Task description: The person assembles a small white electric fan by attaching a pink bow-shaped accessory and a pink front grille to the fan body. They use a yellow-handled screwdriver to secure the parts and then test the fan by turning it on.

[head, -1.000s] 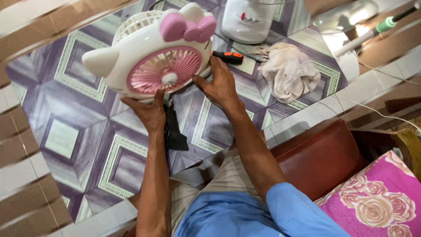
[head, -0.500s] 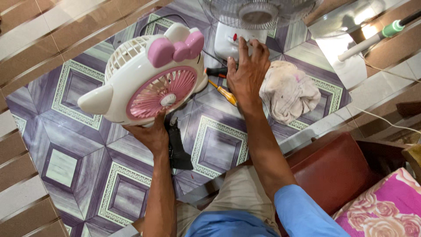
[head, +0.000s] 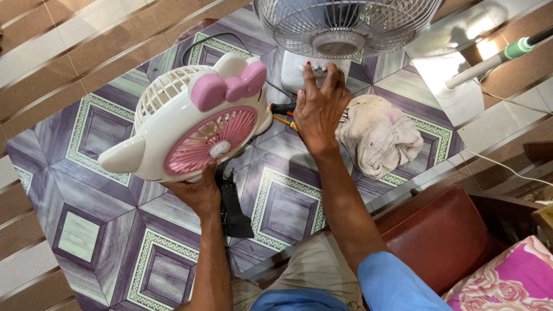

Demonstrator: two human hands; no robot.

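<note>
— Where's the small fan?
— Your left hand grips the pink-and-white fan from below.
— And the right?
— Your right hand lies spread over the screwdrivers; whether it grips one is probably hidden.

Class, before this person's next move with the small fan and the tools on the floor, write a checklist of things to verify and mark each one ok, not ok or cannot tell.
1. Left hand supports the cat-shaped fan from below: ok.
2. Right hand is off the small fan: ok; it lies over the screwdrivers, fingertips at the white fan base.
3. A screwdriver is gripped: cannot tell, the palm hides them.
4. Large wire-grille fan is stopped: cannot tell.
5. Cloth lies clear of the tools: not ok, it touches the hand's side.
6. Black part on the floor is within reach: ok.
</note>
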